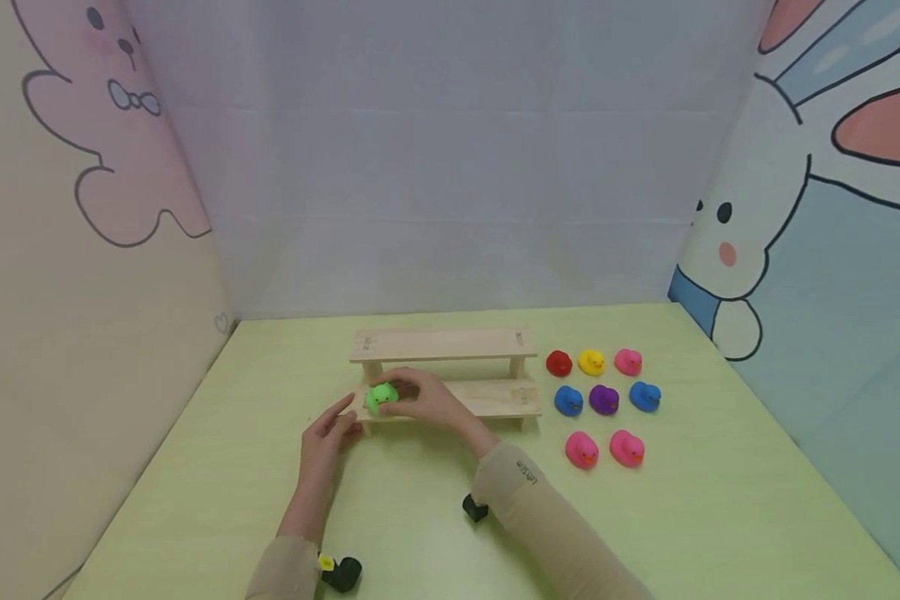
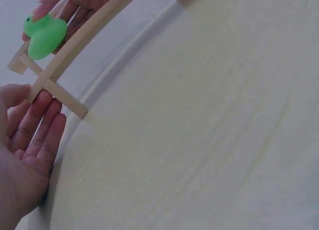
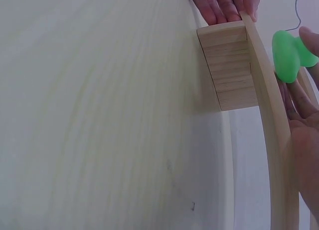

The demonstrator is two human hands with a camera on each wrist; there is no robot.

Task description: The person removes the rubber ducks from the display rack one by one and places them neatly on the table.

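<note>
A green rubber duck (image 1: 381, 399) is pinched between the thumb and fingers of my right hand (image 1: 427, 402), at the left end of the lower step of a two-tier wooden shelf (image 1: 487, 400). In the left wrist view the duck (image 2: 47, 37) is just above the plank, and whether it touches the wood I cannot tell. My left hand (image 1: 326, 443) grips that step's left end, thumb at the plank's edge and fingers (image 2: 37, 118) under it. The right wrist view also has the duck (image 3: 286, 56) beside the plank (image 3: 266, 95), with the shelf's leg below.
Right of the shelf, several rubber ducks stand in rows: a red duck (image 1: 558, 363), a yellow duck (image 1: 591, 362), a purple duck (image 1: 604, 399), blue ones and pink ones. The upper plank (image 1: 442, 343) rises behind the lower one. Curtain-like walls surround the pale green table (image 1: 217, 500).
</note>
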